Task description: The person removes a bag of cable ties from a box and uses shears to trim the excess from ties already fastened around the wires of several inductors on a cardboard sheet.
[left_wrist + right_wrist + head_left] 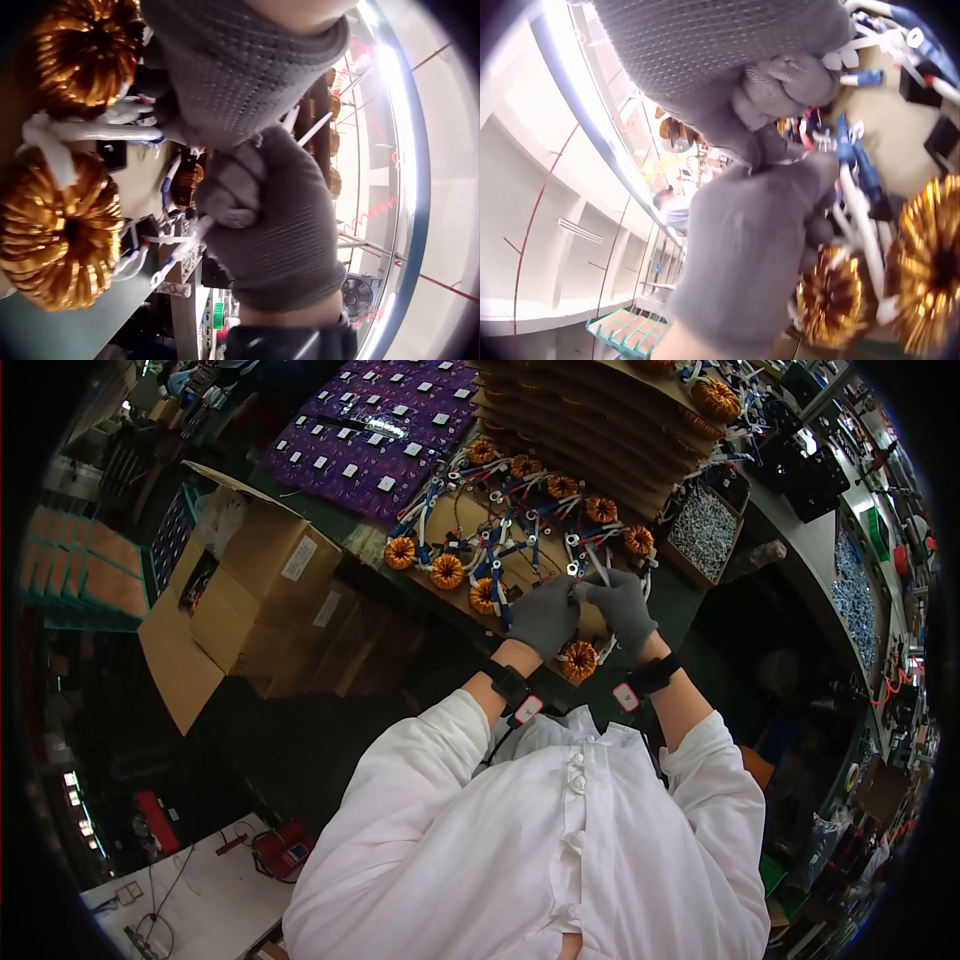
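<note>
Both hands wear grey gloves and meet over a cardboard sheet [520,568] that bears copper-wound ring coils with white and blue leads. In the head view the left hand [545,618] and right hand [622,608] touch at the fingertips. The right hand [274,225] has curled fingers pinching a white lead [201,227] in the left wrist view. From the right wrist view, the left hand [742,247] has its thumb and fingers closed against the right one; what lies between them is hidden. A coil [579,659] lies just below the hands.
Stacked cardboard layers with coils [600,435] stand behind. A box of small metal parts [705,530] is at the right, purple printed sheets [375,435] at the back left. An open carton [250,585] stands left, and a white table [190,890] lower left.
</note>
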`<state>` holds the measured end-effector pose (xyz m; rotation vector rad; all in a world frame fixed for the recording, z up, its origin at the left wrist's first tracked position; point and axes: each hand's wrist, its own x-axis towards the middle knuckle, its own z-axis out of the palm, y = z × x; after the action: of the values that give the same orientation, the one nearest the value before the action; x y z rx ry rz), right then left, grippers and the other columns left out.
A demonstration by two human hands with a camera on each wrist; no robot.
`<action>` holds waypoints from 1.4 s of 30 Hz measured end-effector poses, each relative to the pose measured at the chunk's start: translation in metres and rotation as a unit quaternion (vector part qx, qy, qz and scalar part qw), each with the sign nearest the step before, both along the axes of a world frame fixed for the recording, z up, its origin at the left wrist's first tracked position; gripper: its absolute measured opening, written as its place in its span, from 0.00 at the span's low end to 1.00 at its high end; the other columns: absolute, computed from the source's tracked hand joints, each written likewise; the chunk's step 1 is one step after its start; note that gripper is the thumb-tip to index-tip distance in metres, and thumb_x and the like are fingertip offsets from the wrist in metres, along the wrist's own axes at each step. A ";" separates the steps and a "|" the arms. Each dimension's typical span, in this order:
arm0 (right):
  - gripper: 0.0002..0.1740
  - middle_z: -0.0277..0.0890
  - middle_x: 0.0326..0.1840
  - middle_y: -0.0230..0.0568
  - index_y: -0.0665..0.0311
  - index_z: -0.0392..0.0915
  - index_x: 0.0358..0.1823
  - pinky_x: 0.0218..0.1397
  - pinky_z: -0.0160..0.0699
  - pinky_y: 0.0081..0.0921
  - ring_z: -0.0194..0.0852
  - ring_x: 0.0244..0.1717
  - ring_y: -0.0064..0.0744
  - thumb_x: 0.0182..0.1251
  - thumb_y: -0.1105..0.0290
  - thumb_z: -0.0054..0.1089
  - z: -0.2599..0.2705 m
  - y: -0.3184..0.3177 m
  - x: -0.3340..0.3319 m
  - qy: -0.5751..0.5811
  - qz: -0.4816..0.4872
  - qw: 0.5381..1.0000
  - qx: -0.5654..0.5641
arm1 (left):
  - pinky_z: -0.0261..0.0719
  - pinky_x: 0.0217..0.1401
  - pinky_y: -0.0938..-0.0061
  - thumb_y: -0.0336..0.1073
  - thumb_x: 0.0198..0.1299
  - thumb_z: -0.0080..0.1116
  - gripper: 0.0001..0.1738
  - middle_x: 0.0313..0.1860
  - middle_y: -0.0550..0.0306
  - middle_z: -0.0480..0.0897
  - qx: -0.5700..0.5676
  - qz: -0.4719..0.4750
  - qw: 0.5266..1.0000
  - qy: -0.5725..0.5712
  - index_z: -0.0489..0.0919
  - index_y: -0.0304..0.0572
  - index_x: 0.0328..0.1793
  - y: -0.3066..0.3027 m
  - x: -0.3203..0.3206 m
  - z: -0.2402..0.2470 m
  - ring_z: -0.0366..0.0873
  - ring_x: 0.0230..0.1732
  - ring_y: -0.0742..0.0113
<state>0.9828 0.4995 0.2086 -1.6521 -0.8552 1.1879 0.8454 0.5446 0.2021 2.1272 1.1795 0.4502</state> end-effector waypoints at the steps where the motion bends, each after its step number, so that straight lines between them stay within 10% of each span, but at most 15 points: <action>1: 0.13 0.80 0.30 0.34 0.73 0.81 0.41 0.38 0.70 0.22 0.72 0.32 0.21 0.57 0.70 0.65 0.001 0.001 -0.007 -0.003 0.006 1.000 0.021 | 0.77 0.47 0.58 0.44 0.57 0.57 0.17 0.40 0.44 0.83 -0.028 -0.002 0.998 0.053 0.78 0.42 0.49 0.005 0.005 0.000 0.81 0.44 0.46; 11: 0.14 0.62 0.24 0.25 0.61 0.70 0.39 0.23 0.58 0.17 0.56 0.22 0.14 0.70 0.56 0.50 0.069 -0.011 0.020 0.090 -0.014 0.994 -0.069 | 0.76 0.53 0.62 0.41 0.56 0.57 0.28 0.47 0.47 0.83 -0.144 0.016 0.989 0.029 0.71 0.47 0.65 0.034 -0.036 0.040 0.80 0.48 0.50; 19: 0.15 0.65 0.27 0.25 0.65 0.72 0.49 0.27 0.58 0.17 0.56 0.26 0.13 0.72 0.61 0.51 0.048 -0.033 -0.014 0.092 0.090 0.992 0.008 | 0.76 0.52 0.59 0.40 0.58 0.54 0.27 0.49 0.46 0.82 -0.034 -0.086 0.963 0.253 0.70 0.50 0.66 0.040 -0.033 0.023 0.80 0.49 0.48; 25: 0.15 0.67 0.28 0.32 0.68 0.70 0.50 0.34 0.66 0.24 0.61 0.30 0.20 0.72 0.64 0.49 0.010 -0.026 -0.039 0.033 0.034 0.999 0.022 | 0.78 0.51 0.65 0.44 0.53 0.60 0.27 0.44 0.49 0.84 -0.226 -0.025 0.972 -0.062 0.74 0.44 0.58 0.062 -0.066 -0.007 0.82 0.46 0.54; 29: 0.12 0.69 0.27 0.33 0.69 0.75 0.43 0.35 0.66 0.24 0.65 0.31 0.20 0.64 0.67 0.56 0.010 -0.011 -0.040 0.005 0.006 1.000 0.004 | 0.77 0.52 0.71 0.51 0.53 0.62 0.27 0.46 0.53 0.84 -0.192 -0.120 0.972 0.062 0.77 0.43 0.55 0.070 -0.069 0.029 0.81 0.49 0.59; 42: 0.13 0.73 0.23 0.34 0.71 0.79 0.33 0.31 0.66 0.24 0.68 0.26 0.22 0.58 0.65 0.60 0.011 0.012 -0.057 -0.032 -0.051 0.998 -0.034 | 0.78 0.50 0.70 0.48 0.52 0.64 0.26 0.44 0.50 0.84 -0.232 -0.124 0.964 -0.024 0.79 0.40 0.53 0.077 -0.071 0.021 0.82 0.46 0.59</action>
<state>0.9258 0.5110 0.2194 -1.7758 -0.7681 1.1080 0.7743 0.6212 0.2236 1.8062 0.8704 0.0960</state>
